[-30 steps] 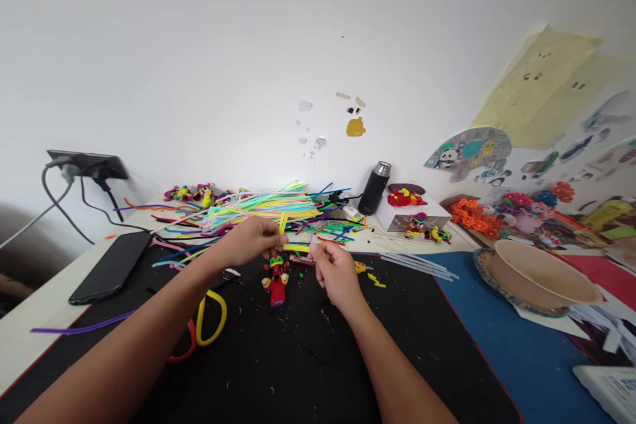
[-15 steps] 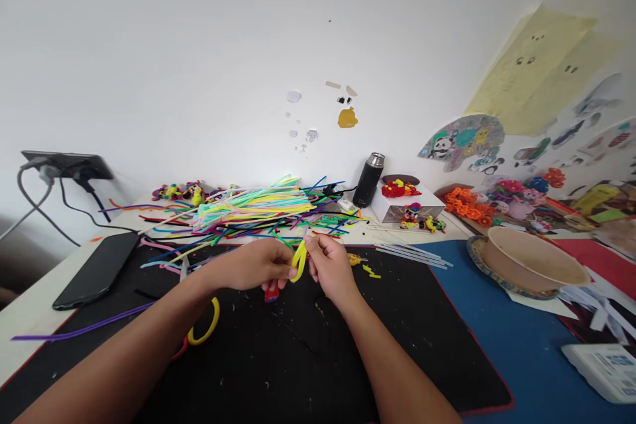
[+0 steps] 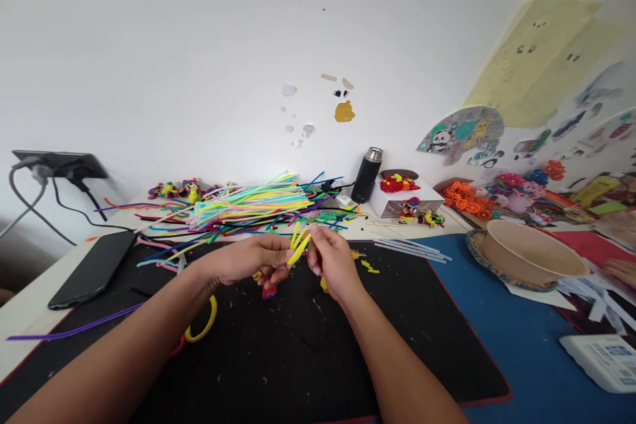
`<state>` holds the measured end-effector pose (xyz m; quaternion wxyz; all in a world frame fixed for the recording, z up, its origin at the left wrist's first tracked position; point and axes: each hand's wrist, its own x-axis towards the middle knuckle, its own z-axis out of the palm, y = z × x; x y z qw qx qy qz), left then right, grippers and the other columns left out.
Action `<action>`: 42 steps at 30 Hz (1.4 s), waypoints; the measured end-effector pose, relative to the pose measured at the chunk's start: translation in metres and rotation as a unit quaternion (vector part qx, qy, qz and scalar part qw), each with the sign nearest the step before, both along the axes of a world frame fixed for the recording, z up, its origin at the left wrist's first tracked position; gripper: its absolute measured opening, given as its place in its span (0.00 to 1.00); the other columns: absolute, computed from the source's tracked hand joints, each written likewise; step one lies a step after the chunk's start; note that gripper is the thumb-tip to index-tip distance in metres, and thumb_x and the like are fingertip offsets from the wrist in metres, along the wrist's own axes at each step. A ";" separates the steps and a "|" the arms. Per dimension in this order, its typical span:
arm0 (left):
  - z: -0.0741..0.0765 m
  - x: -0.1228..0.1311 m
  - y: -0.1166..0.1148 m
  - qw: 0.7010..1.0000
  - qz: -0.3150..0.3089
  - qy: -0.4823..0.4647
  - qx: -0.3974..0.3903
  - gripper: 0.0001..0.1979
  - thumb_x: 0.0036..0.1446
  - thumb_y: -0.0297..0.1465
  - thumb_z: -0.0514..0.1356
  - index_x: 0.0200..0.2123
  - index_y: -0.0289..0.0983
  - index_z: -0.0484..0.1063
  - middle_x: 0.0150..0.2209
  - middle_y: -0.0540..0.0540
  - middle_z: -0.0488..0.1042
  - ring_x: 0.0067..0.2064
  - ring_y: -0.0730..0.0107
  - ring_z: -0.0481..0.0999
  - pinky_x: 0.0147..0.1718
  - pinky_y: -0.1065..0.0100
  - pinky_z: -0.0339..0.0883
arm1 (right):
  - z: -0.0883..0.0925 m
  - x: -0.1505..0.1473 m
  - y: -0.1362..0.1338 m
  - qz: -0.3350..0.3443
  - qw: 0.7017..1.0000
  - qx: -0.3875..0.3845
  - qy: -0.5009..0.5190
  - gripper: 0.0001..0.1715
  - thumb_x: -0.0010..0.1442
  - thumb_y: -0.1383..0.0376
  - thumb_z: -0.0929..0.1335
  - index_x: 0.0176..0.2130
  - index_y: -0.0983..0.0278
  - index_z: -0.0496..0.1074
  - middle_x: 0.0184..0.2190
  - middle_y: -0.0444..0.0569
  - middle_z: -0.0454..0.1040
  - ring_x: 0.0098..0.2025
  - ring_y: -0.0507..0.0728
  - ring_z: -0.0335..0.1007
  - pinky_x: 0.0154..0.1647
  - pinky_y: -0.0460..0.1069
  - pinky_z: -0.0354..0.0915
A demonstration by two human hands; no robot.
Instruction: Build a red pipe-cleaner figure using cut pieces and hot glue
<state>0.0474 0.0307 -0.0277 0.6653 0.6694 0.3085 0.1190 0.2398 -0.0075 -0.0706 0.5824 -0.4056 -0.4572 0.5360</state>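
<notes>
Over the black mat, my left hand [image 3: 263, 258] pinches a bent yellow pipe cleaner [image 3: 299, 250] between thumb and fingers; several of its strands fan upward. My right hand [image 3: 332, 258] is closed at the strands' right side, its thumb and forefinger at the tip of one. A small red object [image 3: 269, 292] shows just beneath my left fingers. Scissors with a yellow and red handle [image 3: 203, 322] lie partly hidden under my left forearm. Short yellow pieces [image 3: 369, 267] rest on the mat right of my right hand.
A heap of colourful pipe cleaners [image 3: 253, 204] lies against the wall. Behind it stands a black flask [image 3: 367, 175] beside a white box [image 3: 387, 205]. A phone [image 3: 92, 269] is at left, a bowl [image 3: 534, 255] at right. Another person's hand [image 3: 622, 271] shows at the right edge.
The yellow pipe cleaner went from a closed-looking loop to fanned-out strands. My right hand shifted slightly upward. Another person's hand now shows more clearly at the right edge.
</notes>
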 end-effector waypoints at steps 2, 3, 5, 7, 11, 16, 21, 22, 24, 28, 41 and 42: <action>-0.001 -0.001 0.001 0.998 0.026 -0.043 -0.038 0.24 0.58 0.52 0.68 0.31 0.37 0.70 0.21 0.50 0.70 0.20 0.74 0.64 0.20 0.72 0.55 | 0.002 0.000 -0.001 0.026 0.999 -0.007 0.026 0.33 0.60 0.36 0.72 0.34 0.63 0.73 0.14 0.36 0.64 0.13 0.46 0.49 0.15 0.44 0.43; -0.002 -0.001 0.002 0.996 0.038 -0.062 -0.058 0.24 0.56 0.51 0.70 0.31 0.37 0.70 0.21 0.51 0.69 0.19 0.75 0.63 0.19 0.73 0.53 | 0.002 -0.001 -0.001 0.040 0.999 -0.010 0.034 0.33 0.60 0.36 0.73 0.35 0.63 0.74 0.15 0.36 0.65 0.13 0.46 0.49 0.15 0.44 0.42; -0.003 -0.001 0.002 0.991 0.054 -0.086 -0.084 0.23 0.54 0.50 0.71 0.31 0.37 0.70 0.21 0.53 0.67 0.19 0.75 0.63 0.17 0.73 0.51 | 0.002 -0.001 -0.002 0.063 0.997 -0.014 0.046 0.33 0.59 0.37 0.74 0.37 0.64 0.74 0.16 0.37 0.67 0.13 0.46 0.50 0.15 0.44 0.42; -0.003 0.000 0.002 0.992 0.054 -0.082 -0.083 0.22 0.55 0.49 0.71 0.31 0.36 0.71 0.21 0.53 0.66 0.19 0.75 0.64 0.17 0.74 0.51 | 0.001 -0.002 -0.003 0.079 0.995 -0.018 0.054 0.33 0.58 0.37 0.75 0.37 0.64 0.73 0.18 0.38 0.69 0.13 0.45 0.51 0.15 0.43 0.41; -0.004 0.002 0.001 0.996 0.060 -0.035 -0.051 0.24 0.53 0.49 0.72 0.30 0.35 0.70 0.23 0.51 0.69 0.20 0.75 0.67 0.17 0.75 0.52 | 0.002 -0.002 -0.004 0.110 0.992 -0.017 0.059 0.33 0.59 0.37 0.75 0.32 0.63 0.70 0.20 0.39 0.71 0.13 0.44 0.52 0.15 0.43 0.41; -0.002 0.003 0.000 0.994 0.052 -0.050 -0.082 0.21 0.54 0.46 0.71 0.29 0.37 0.69 0.19 0.54 0.64 0.18 0.77 0.61 0.16 0.75 0.50 | 0.002 -0.002 -0.004 0.137 0.988 -0.026 0.070 0.31 0.60 0.38 0.75 0.34 0.63 0.71 0.21 0.39 0.70 0.14 0.44 0.50 0.15 0.44 0.38; -0.002 0.004 0.000 0.992 0.050 -0.052 -0.102 0.18 0.55 0.42 0.69 0.27 0.37 0.67 0.17 0.55 0.61 0.17 0.77 0.58 0.16 0.74 0.48 | 0.000 -0.002 -0.004 0.162 0.984 -0.031 0.073 0.30 0.60 0.40 0.75 0.35 0.64 0.73 0.19 0.37 0.67 0.14 0.44 0.49 0.16 0.44 0.37; -0.003 0.005 0.000 0.992 0.060 -0.047 -0.097 0.18 0.54 0.42 0.69 0.26 0.38 0.66 0.17 0.55 0.61 0.17 0.78 0.58 0.16 0.74 0.47 | 0.000 -0.002 -0.004 0.165 0.983 -0.029 0.075 0.31 0.60 0.39 0.75 0.36 0.64 0.73 0.19 0.37 0.68 0.14 0.44 0.49 0.15 0.44 0.38; -0.003 0.005 0.000 0.993 0.078 -0.037 -0.083 0.20 0.53 0.43 0.70 0.24 0.38 0.64 0.17 0.55 0.60 0.17 0.78 0.59 0.16 0.74 0.46 | 0.000 -0.002 -0.005 0.167 0.983 -0.027 0.074 0.31 0.59 0.39 0.75 0.36 0.63 0.73 0.20 0.37 0.69 0.14 0.45 0.50 0.15 0.44 0.38; -0.002 0.005 -0.002 0.996 0.049 -0.026 -0.073 0.19 0.54 0.43 0.69 0.25 0.38 0.66 0.17 0.54 0.61 0.17 0.78 0.58 0.17 0.73 0.46 | 0.002 -0.004 -0.006 0.135 0.988 -0.034 0.064 0.29 0.58 0.41 0.77 0.36 0.63 0.74 0.17 0.36 0.66 0.14 0.45 0.49 0.15 0.44 0.40; -0.002 0.007 0.001 0.996 0.072 -0.019 -0.051 0.29 0.57 0.58 0.67 0.28 0.36 0.72 0.21 0.50 0.69 0.19 0.75 0.63 0.17 0.72 0.49 | 0.000 -0.005 -0.001 0.043 0.995 -0.043 0.077 0.27 0.55 0.45 0.78 0.32 0.63 0.73 0.16 0.36 0.65 0.14 0.45 0.50 0.15 0.43 0.45; -0.001 0.008 0.000 0.997 0.066 -0.010 -0.029 0.30 0.57 0.60 0.65 0.29 0.35 0.73 0.22 0.49 0.71 0.20 0.75 0.64 0.18 0.72 0.51 | 0.000 -0.005 -0.001 0.036 0.996 -0.041 0.072 0.27 0.56 0.45 0.78 0.31 0.63 0.72 0.16 0.36 0.66 0.14 0.45 0.50 0.15 0.43 0.45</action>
